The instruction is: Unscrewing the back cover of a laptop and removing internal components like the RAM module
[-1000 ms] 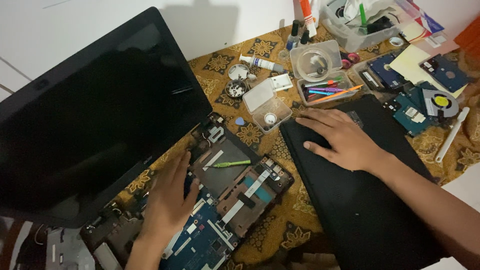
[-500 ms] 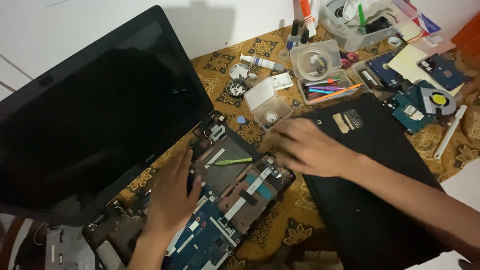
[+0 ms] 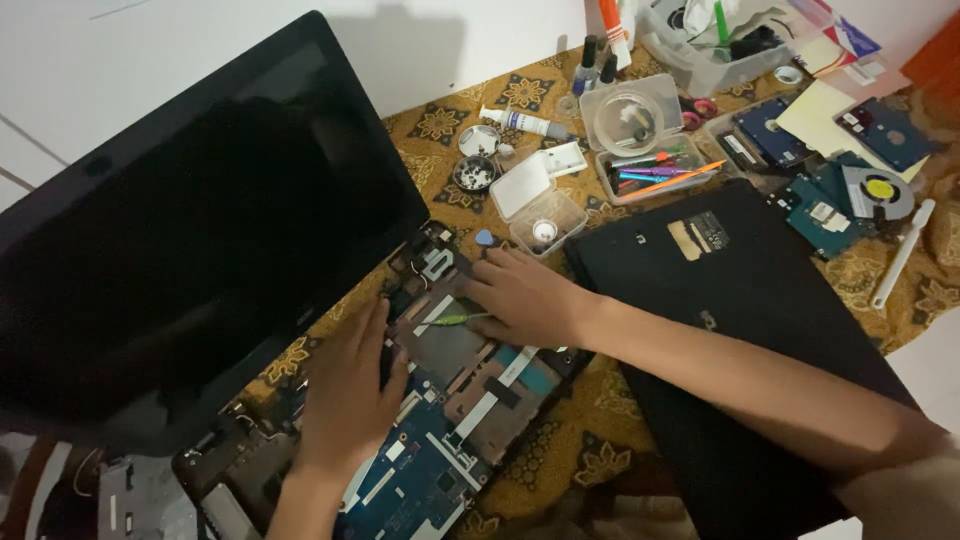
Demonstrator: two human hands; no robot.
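Green pry tool (image 3: 452,320) lies on opened laptop base (image 3: 470,390), under my right hand (image 3: 525,300), fingers flat, loosely spread. My left hand (image 3: 350,395) pressed flat on base, fingers together, beside black screen (image 3: 190,250).

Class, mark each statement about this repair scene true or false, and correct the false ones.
1. Both hands rest on the opened laptop base. True.
2. The right hand lies on the black cover panel. False: it is on the laptop base, beside a green tool.
3. The laptop screen is lit. False: it is dark.
4. A cooling fan lies at the far right of the patterned cloth. True.
5. The left hand holds a screwdriver. False: it lies flat, holding nothing visible.
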